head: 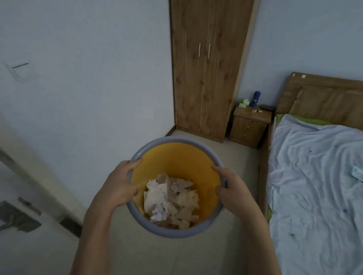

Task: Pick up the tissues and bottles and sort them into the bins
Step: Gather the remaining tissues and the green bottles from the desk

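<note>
bin (173,232): round, grey-blue outer wall and rim, yellow inner wall. it is held above the floor (192,261), in front of the person, with its opening facing the camera.

tissues (170,200): a heap of crumpled white and beige pieces lying at the bottom of the bin, covering most of its base.

left hand (119,186): grasps the left side of the bin rim. the fingers (134,162) are curled over the rim edge, and the thumb lies inside against the yellow wall.

right hand (230,192): grasps the right side of the rim, opposite the left hand. the fingers (218,169) are curled along the rim, and the thumb lies inside the bin.

surroundings: a wooden wardrobe (207,76) stands in the corner, doors closed. just beside it, on its right, stands a nightstand (249,127). on the nightstand top stand a blue bottle (256,98) and, near it on the left, a green and white pack (244,103). a bed (318,193) with a rumpled pale blue sheet fills the right side of the view, well apart from the bin
</note>
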`<state>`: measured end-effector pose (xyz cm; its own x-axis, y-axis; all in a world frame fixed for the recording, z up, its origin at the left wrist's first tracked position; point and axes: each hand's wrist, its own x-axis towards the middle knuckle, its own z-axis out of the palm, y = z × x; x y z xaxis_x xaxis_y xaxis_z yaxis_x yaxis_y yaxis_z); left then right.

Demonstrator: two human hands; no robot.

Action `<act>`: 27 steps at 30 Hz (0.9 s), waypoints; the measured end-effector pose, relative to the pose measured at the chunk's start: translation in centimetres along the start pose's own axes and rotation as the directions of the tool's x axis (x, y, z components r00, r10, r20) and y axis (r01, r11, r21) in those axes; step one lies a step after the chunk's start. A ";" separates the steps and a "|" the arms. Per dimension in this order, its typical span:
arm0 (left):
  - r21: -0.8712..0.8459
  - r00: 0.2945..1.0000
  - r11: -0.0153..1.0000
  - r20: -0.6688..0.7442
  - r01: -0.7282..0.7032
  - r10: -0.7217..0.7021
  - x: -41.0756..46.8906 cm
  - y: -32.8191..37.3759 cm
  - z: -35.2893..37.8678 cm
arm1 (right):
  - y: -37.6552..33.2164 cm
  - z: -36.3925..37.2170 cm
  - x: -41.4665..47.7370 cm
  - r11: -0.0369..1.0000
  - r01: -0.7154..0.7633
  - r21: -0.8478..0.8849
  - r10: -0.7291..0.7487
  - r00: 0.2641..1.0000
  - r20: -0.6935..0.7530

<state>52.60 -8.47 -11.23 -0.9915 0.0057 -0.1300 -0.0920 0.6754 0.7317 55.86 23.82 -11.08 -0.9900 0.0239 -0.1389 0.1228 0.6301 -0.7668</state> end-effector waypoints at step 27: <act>-0.040 0.900 0.992 0.417 -0.119 0.125 54.3 13.5 13.0 | 10.5 -15.2 47.2 0.985 -0.160 -0.069 0.152 0.983 -0.101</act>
<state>-1.24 10.59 -17.10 -0.8656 0.3971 -0.3050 0.0229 0.6399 0.7681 9.37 43.34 -16.21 -0.9616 0.1975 -0.1904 0.2743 0.6699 -0.6900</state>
